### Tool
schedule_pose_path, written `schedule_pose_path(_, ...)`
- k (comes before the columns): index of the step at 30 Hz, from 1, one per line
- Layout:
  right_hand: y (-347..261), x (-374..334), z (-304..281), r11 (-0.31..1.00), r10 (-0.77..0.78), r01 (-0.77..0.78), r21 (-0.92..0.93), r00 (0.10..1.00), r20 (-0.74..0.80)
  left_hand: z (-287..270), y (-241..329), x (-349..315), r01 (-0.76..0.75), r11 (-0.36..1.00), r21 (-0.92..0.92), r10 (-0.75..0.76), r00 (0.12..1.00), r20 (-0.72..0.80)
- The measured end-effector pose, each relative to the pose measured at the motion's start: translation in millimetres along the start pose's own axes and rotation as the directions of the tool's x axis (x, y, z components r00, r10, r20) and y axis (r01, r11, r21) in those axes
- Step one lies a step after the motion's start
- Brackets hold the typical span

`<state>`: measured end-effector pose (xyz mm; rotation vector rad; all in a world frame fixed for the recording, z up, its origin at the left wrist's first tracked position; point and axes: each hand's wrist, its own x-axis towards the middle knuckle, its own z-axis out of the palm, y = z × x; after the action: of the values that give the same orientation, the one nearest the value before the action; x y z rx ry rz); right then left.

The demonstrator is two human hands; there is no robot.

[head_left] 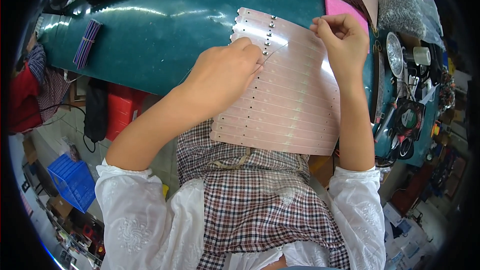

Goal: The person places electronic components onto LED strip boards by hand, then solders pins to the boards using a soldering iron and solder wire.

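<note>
Wht blouse [185, 220], approx. elbow-length: L slv [127, 197] w/ gathered cuff & tone-on-tone embroidered swirl [135, 235]; R slv [357, 210] also wht. Over it, plaid apron [270, 200], wht/dk blue/reddish-brn. Beige strip [243, 160] at waist, poss. a tie; folds obscure it.

Panel [295, 100], one, pinkish-beige, ruled into parallel strips, lying over the green table's [165, 35] edge; small metal pieces [267, 43] (a short row) on its upper-left part.
</note>
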<state>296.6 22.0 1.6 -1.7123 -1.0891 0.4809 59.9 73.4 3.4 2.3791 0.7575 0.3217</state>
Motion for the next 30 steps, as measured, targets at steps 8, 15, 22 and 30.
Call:
schedule_pose_path(8,-23,-41,-6,0.988,0.145,-0.156,0.024,0.957,0.25,-4,-7,-5,0.013,0.949,-0.315,-0.052,0.992,-0.114)
schedule_pose_path(15,-38,-70,12,0.974,0.209,-0.227,-0.011,0.876,0.435,-11,-13,-7,0.061,0.94,-0.336,-0.096,0.991,-0.088)
schedule_pose_path(22,-31,-75,24,0.999,0.003,0.014,-0.037,0.911,0.412,-14,-15,-13,0.106,0.887,-0.45,-0.151,0.986,-0.066)
schedule_pose_path(30,-38,-73,23,0.99,0.133,-0.104,-0.09,0.897,0.421,-12,-19,-13,0.085,0.9,-0.428,-0.143,0.984,-0.105)
